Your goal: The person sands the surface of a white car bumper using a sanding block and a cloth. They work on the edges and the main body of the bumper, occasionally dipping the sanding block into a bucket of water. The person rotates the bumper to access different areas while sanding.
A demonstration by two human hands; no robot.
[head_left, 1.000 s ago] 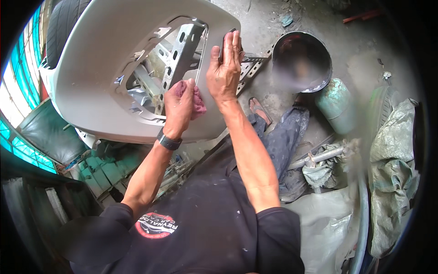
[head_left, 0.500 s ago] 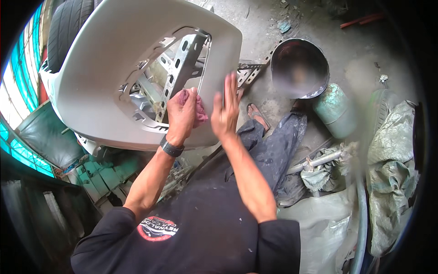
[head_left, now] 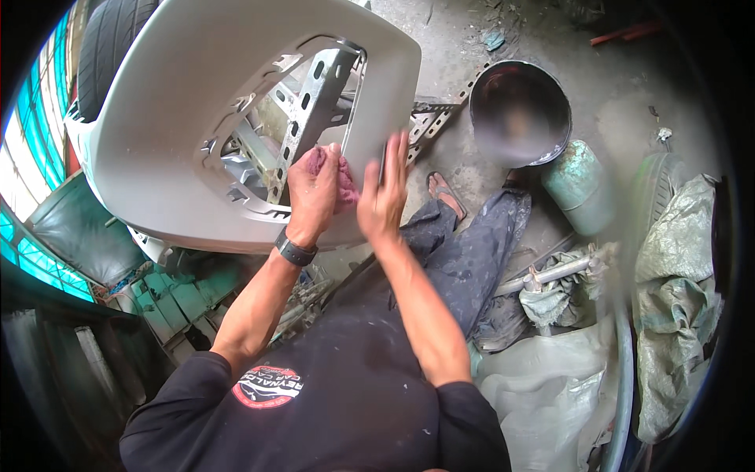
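Crumpled pink cloth (head_left: 347, 190) at grey bumper (head_left: 169, 134)

Car workshop: bumper (head_left: 169, 138) and tyre (head_left: 110, 51) toward ten o'clock, slotted metal stand (head_left: 325, 82) at eleven, bucket (head_left: 491, 102) toward two, concrete floor (head_left: 444, 43).

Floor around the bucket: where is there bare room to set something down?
A broad bare patch of floor lies right of the bucket, between the red bars and the canister. A smaller one sits between bucket, stand and foot. It's crowded below and right of the canister: pipes, sheet, sack.
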